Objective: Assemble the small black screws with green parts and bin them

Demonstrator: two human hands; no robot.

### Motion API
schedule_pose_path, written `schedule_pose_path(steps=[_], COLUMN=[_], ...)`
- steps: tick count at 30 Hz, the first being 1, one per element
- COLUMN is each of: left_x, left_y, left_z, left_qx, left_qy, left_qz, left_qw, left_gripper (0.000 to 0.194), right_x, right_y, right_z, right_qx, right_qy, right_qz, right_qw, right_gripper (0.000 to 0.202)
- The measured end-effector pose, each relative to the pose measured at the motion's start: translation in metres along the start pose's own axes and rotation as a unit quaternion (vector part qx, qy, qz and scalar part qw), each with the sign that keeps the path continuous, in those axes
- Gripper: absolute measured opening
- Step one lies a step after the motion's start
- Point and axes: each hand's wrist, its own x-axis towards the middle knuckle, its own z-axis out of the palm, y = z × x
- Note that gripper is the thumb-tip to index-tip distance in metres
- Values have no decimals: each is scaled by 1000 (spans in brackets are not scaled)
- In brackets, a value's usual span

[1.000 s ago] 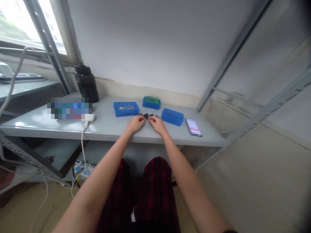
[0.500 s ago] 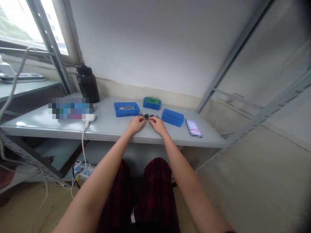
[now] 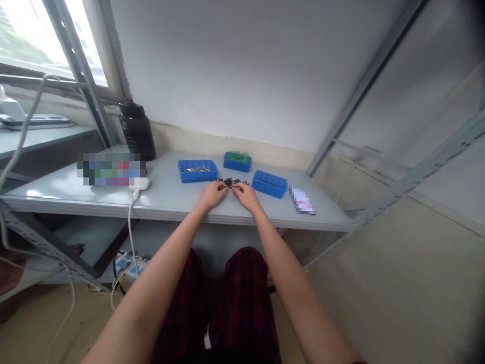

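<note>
My left hand (image 3: 214, 193) is closed in a pinch at the near side of a small pile of black parts (image 3: 228, 181). Close beside it, my right hand (image 3: 244, 193) is pinched too, its fingertips almost meeting the left ones. Whatever lies between the fingers is too small to name. Behind my left hand stands a blue bin (image 3: 198, 175) of thin metal pieces. A second blue bin (image 3: 237, 165), farther back, holds green material. To the right of the pile, a third blue bin (image 3: 269, 188) shows dividers or ribs inside.
On the grey table (image 3: 170, 202), a phone with a blurred screen (image 3: 302, 200) lies at the right. At the left are a dark bottle (image 3: 137, 132), a pixelated object (image 3: 111, 169) and a white plug (image 3: 139, 184) with its cable. Metal shelf posts flank the table.
</note>
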Motion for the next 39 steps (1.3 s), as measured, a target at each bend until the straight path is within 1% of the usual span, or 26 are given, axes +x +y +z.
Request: schedule_pose_path(steps=[39], left_x=[1], left_y=[-4], left_z=[1], left_qx=[0], left_qy=[0], left_qz=[10], left_qw=[1000], left_gripper=[28], right_x=[0], right_y=[0], right_z=[1], right_qx=[-3], right_qy=[3], right_qz=[-7], right_qw=[1000], right_gripper=[17])
